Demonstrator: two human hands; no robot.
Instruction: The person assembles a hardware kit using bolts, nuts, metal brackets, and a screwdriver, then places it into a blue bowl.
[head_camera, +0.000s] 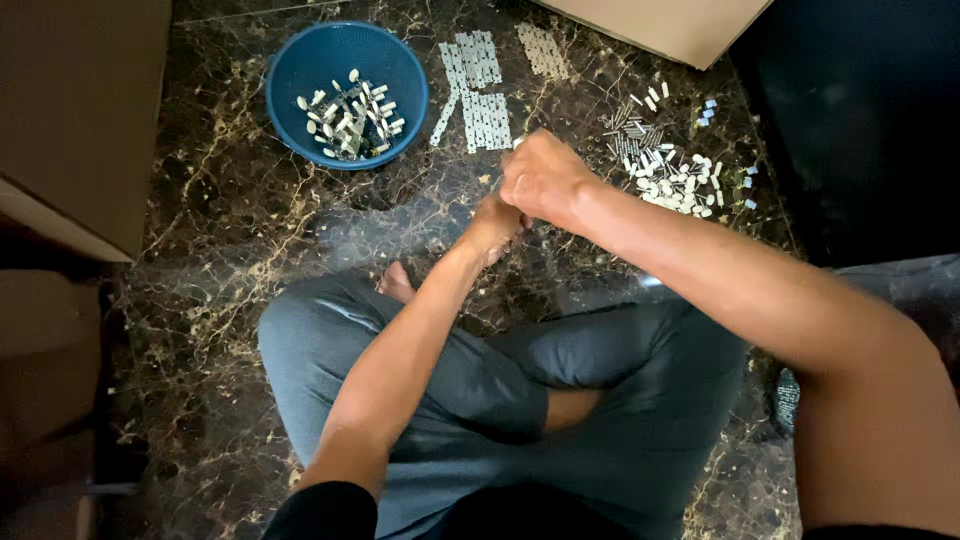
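I sit cross-legged on a dark marble floor. My right hand (545, 180) is closed in a fist above the floor, pressed against my left hand (495, 225), which lies just under and behind it with its fingers curled. What they hold is hidden between them. A blue round basket (290, 75) with several small white and metal parts (350, 115) stands at the far left. To the right of my hands lies a loose pile of small white parts and metal pins (665, 165).
Flat white strips of joined parts (480, 90) lie on the floor beyond my hands. Cardboard boxes stand at the left (70, 110) and top right (670, 25). A dark surface (860, 110) borders the right side. My grey-trousered legs (600, 400) fill the near floor.
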